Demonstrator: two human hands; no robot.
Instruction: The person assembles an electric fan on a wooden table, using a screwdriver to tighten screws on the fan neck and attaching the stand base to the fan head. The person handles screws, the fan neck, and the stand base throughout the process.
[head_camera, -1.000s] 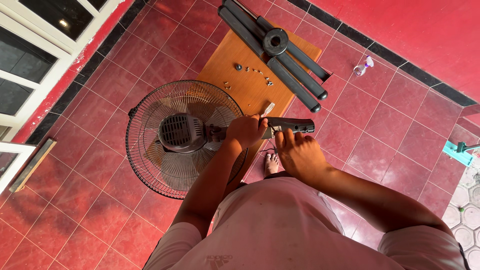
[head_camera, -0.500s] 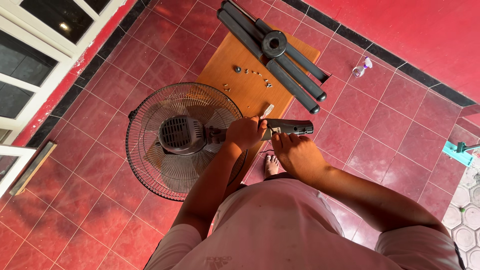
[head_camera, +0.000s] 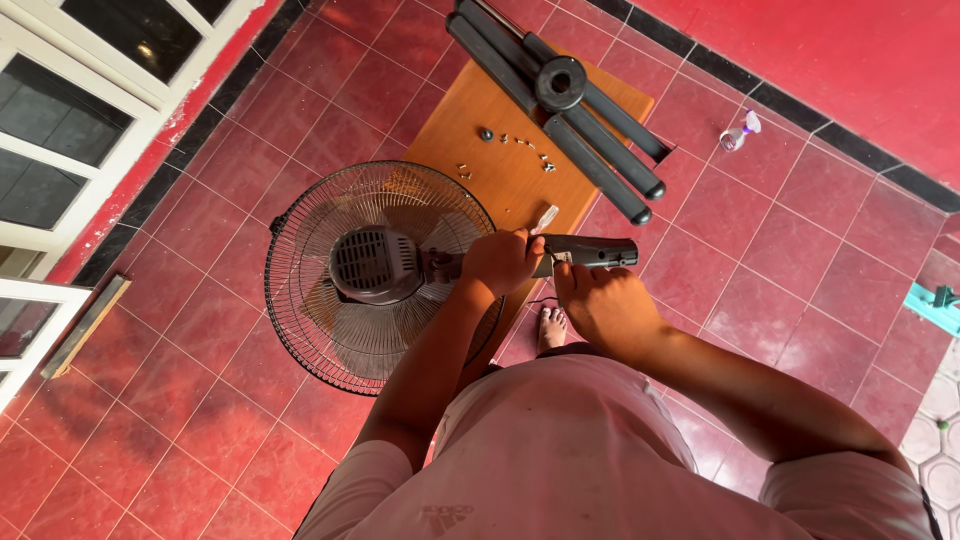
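Left hand (head_camera: 500, 262) grips the fan (head_camera: 385, 270) at its neck, fan overhanging the table (head_camera: 500, 180) edge; right hand (head_camera: 600, 305) clasps the fan's dark control housing (head_camera: 597, 250). Screws (head_camera: 520, 150) and black stand (head_camera: 565, 90) lie on the table.

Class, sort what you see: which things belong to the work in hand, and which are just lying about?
In the work: left hand, right hand, fan, fan neck, screws, stand base, table.

Lying about: spray bottle, wooden plank.
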